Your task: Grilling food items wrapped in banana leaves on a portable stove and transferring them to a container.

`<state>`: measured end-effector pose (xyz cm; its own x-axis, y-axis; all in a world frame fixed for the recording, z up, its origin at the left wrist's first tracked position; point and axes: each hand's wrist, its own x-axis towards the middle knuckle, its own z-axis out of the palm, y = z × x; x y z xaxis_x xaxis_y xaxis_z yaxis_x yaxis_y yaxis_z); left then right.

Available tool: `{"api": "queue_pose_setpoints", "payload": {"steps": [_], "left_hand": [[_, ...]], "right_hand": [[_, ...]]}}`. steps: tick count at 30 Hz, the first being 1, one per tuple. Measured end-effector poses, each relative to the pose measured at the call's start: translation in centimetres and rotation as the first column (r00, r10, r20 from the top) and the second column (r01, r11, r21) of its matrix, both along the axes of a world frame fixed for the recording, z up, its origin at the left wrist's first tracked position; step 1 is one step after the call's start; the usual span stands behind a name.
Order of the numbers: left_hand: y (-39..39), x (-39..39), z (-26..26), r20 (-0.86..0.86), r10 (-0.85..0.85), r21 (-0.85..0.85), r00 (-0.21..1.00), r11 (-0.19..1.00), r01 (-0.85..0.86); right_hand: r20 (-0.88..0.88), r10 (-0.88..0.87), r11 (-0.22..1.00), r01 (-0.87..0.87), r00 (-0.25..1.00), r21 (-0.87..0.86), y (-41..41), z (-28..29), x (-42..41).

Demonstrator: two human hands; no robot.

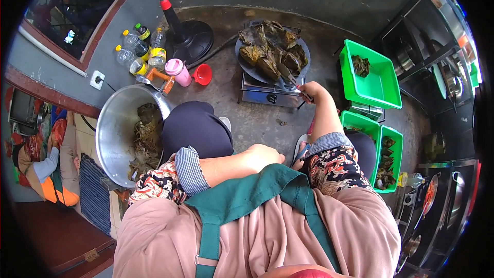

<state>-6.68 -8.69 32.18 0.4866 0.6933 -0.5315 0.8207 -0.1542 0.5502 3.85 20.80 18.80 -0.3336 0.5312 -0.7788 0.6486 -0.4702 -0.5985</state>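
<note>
My right hand (pixel 313 91) is closed around a pair of tongs (pixel 287 73). The tips of the tongs lie against browned leaf-wrapped parcels (pixel 268 65) heaped in a wide dark pan (pixel 244 65). This pan rests on a steel tabletop gas stove (pixel 266 97) on the floor. Bent across my body, my left hand (pixel 266 154) is near my lap, just above the green apron (pixel 247 189). Its fingers are mostly turned from view, so whether they are apart or closed is unclear.
At left stands a large aluminium pot (pixel 110 135) holding dark leaves. Bottles (pixel 157 52), a pink tumbler (pixel 178 72), a red funnel (pixel 202 74) and a fan base (pixel 191 40) are behind it. Green crates (pixel 380 85) with leaf parcels stand right. Another person (pixel 50 170) sits far left.
</note>
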Motion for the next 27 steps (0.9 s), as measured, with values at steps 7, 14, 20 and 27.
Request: {"api": "queue_pose_setpoints", "payload": {"steps": [7, 14, 20, 27], "left_hand": [[0.4, 0.1, 0.5, -0.028, -0.01, -0.025, 1.0, 1.0, 0.009], [0.2, -0.2, -0.2, -0.003, 0.018, -0.012, 1.0, 1.0, -0.018], [0.5, -0.3, 0.6, 0.03, -0.002, -0.026, 1.0, 1.0, 0.003], [1.5, -1.0, 1.3, 0.012, 0.013, -0.078, 1.0, 0.997, -0.012]], "right_hand": [[0.141, 0.165, 0.977, -0.181, 0.976, 0.114, 0.9, 2.6, 0.0], [0.465, 0.232, 0.777, -0.451, 0.854, 0.44, 2.0, 10.8, -1.5], [0.709, 0.203, 0.519, -0.688, 0.676, 0.507, 5.2, 16.2, -3.7], [0.861, 0.282, 0.37, -0.876, 0.423, 0.309, 1.7, 16.2, -3.7]]}}
